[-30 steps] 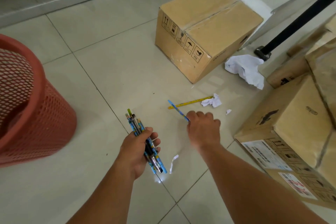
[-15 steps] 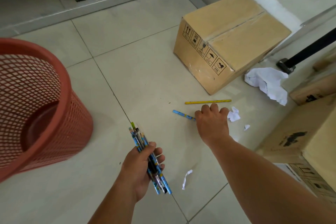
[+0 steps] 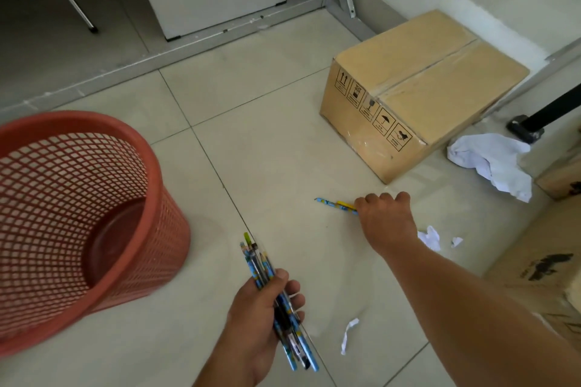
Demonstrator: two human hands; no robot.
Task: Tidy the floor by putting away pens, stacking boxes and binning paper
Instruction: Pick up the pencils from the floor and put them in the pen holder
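In the head view, a bundle of pens [image 3: 276, 298] is gripped in the left hand [image 3: 261, 320] over the middle of the floor [image 3: 267, 151], near the red mesh bin [image 3: 151, 163]. Two loose pens [image 3: 330, 203], one blue and one yellow, are held at one end under the curled fingers of the right hand [image 3: 385, 220]. Crumpled paper [image 3: 493, 163] is seen just beside the cardboard box [image 3: 424, 88] towards the floor's far right corner, and paper scraps [image 3: 430, 237] lie by the right wrist.

Glossy floor tiles [image 3: 267, 151], plastic mesh bin [image 3: 163, 245], matt cardboard box [image 3: 440, 78], crumpled paper [image 3: 493, 163]
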